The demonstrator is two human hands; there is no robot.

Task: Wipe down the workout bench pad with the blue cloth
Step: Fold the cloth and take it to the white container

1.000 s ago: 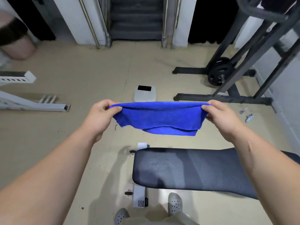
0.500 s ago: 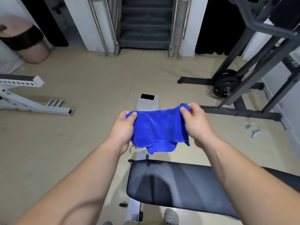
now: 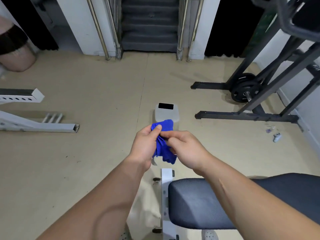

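Observation:
The blue cloth (image 3: pixel 162 141) is bunched up between both hands, in the air above the floor just beyond the bench. My left hand (image 3: pixel 144 146) pinches its upper part with thumb and fingers. My right hand (image 3: pixel 186 149) grips it from the right, fingers closed over the folds. The dark padded bench pad (image 3: pixel 199 203) lies below and to the right, running off the right edge, partly hidden by my right forearm. Its white frame (image 3: pixel 166 193) shows at the pad's left end.
A white scale (image 3: pixel 166 112) lies on the beige floor just past the cloth. A black rack with a weight plate (image 3: pixel 245 90) stands at the right, a white frame (image 3: pixel 38 126) at the left. Stairs (image 3: pixel 149 26) rise at the back.
My hands came together from wide apart, gathering the stretched cloth into a bunch. The view shifted so the bench pad now sits lower and further right.

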